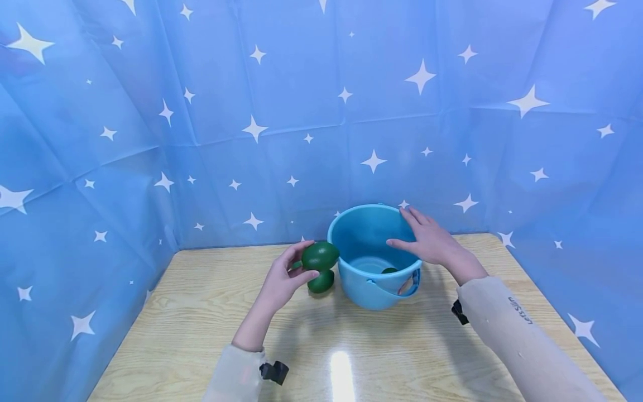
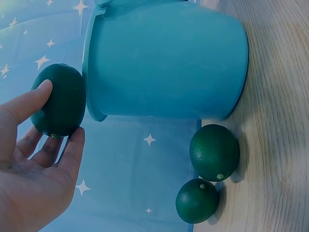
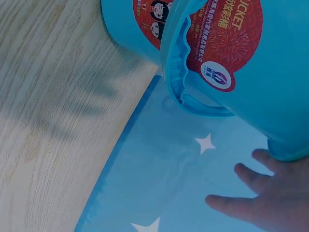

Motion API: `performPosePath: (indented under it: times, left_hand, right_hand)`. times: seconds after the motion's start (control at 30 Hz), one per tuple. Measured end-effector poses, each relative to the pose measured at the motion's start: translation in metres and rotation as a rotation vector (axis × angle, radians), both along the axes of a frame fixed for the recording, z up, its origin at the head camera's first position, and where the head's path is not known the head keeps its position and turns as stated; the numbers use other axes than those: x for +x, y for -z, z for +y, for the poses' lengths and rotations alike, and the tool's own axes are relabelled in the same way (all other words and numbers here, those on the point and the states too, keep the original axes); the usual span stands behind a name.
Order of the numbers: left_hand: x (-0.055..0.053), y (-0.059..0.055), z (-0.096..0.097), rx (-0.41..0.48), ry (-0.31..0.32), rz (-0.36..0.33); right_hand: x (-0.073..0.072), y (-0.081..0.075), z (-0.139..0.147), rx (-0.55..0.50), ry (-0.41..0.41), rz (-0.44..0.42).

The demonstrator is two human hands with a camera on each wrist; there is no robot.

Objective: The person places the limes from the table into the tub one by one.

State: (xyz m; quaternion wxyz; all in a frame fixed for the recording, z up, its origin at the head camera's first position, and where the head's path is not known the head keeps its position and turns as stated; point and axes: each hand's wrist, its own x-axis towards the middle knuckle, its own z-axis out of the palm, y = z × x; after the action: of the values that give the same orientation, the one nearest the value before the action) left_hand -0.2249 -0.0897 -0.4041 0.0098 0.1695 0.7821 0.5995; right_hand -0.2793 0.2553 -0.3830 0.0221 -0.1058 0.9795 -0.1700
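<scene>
My left hand (image 1: 279, 283) grips a dark green lime (image 1: 320, 255) between thumb and fingers, at the left rim of a light blue bucket (image 1: 369, 293). Below it, a second lime (image 2: 214, 152) and a smaller-looking third lime (image 2: 197, 200) sit on the table beside the bucket. In the head view, my left hand mostly hides the third one. A bit of green fruit (image 1: 389, 270) shows inside the bucket, mostly hidden by the front wall. My right hand (image 1: 431, 242) is at the bucket's right rim, fingers spread and thumb over the opening.
The bucket's handle (image 1: 414, 283) hangs down at its front right, near a red label (image 3: 224, 38). All of this stands on a light wooden table (image 1: 201, 324). Directly behind the bucket hangs a blue curtain (image 1: 281, 184) with white stars, which also runs along both sides.
</scene>
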Motion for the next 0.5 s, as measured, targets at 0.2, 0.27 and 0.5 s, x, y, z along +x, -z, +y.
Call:
performPosePath:
  times: [0.2, 0.27, 0.5]
  left_hand:
    - [0.0001, -0.0002, 0.0004, 0.000, -0.005, -0.003]
    - [-0.0001, 0.0000, 0.0004, -0.001, -0.007, -0.003]
    - [-0.0001, 0.0001, 0.0001, 0.000, -0.005, -0.001]
  right_hand:
    - [0.0015, -0.0019, -0.0015, 0.027, 0.012, 0.006]
    - [0.0019, -0.0021, -0.0016, 0.031, 0.014, 0.009]
    - [0.0022, -0.0021, -0.0017, 0.057, 0.024, 0.028]
